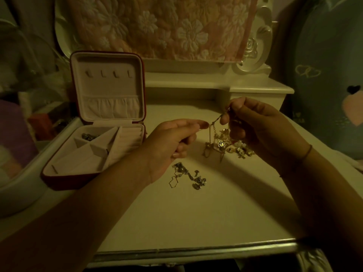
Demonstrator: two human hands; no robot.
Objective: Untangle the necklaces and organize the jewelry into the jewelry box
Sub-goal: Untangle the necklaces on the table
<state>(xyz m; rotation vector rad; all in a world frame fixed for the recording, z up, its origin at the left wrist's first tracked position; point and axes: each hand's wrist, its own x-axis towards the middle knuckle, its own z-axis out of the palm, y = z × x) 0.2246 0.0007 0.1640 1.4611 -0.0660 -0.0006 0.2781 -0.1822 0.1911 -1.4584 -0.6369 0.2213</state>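
Two hands are showing over one table [196,213]: the left hand [172,140] and the right hand [261,126], both pinching chains of one gold tangle [222,142] with their fingers [202,123]. A second, darker tangle [188,176] is lying on the table, making two tangles in all; how many necklaces each is holding cannot be counted. One jewelry box [64,183] is standing open. Four hooks [108,74] are sitting in a row in its lid, above one gathered pocket [114,107]. One small heap of jewelry [89,136] is lying in one rear compartment. One thin band [307,152] is circling the right wrist.
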